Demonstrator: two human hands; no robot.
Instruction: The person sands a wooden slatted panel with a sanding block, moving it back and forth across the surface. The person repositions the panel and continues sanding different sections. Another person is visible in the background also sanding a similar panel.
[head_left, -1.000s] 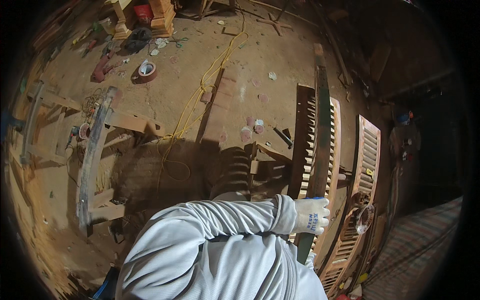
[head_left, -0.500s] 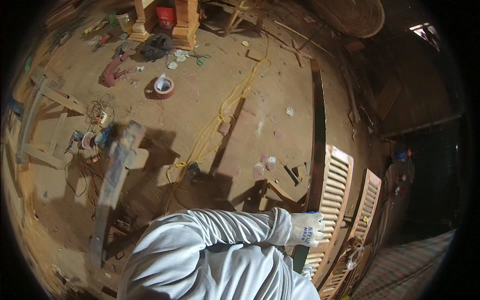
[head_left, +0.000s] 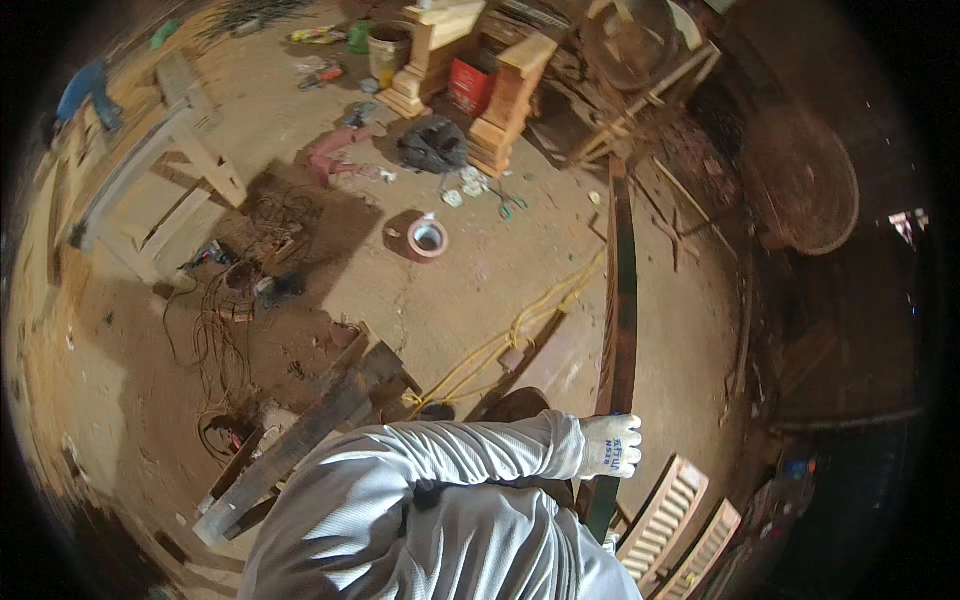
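My right hand (head_left: pixel 611 446), in a white work glove at the end of a grey long sleeve (head_left: pixel 470 455), is closed around a long dark plank (head_left: pixel 622 300). The plank runs from below the hand up and away across the dusty floor, its far end near a pile of wood. It stands on edge beside me. My left hand is out of sight; my grey-clad shoulder and torso fill the lower middle of the view.
Two slatted wooden panels (head_left: pixel 665 512) lie at lower right. A yellow cord (head_left: pixel 520 332) crosses the floor beside the plank. Dark beams (head_left: pixel 310 432) lie at lower left, with power tools and cables (head_left: pixel 225 262). Beyond are a tape roll (head_left: pixel 427 240) and carved wooden posts (head_left: pixel 510 100).
The view has swung upward over the workshop floor. The slatted panels have slid toward the lower right corner. My gloved hand keeps its hold on the plank.
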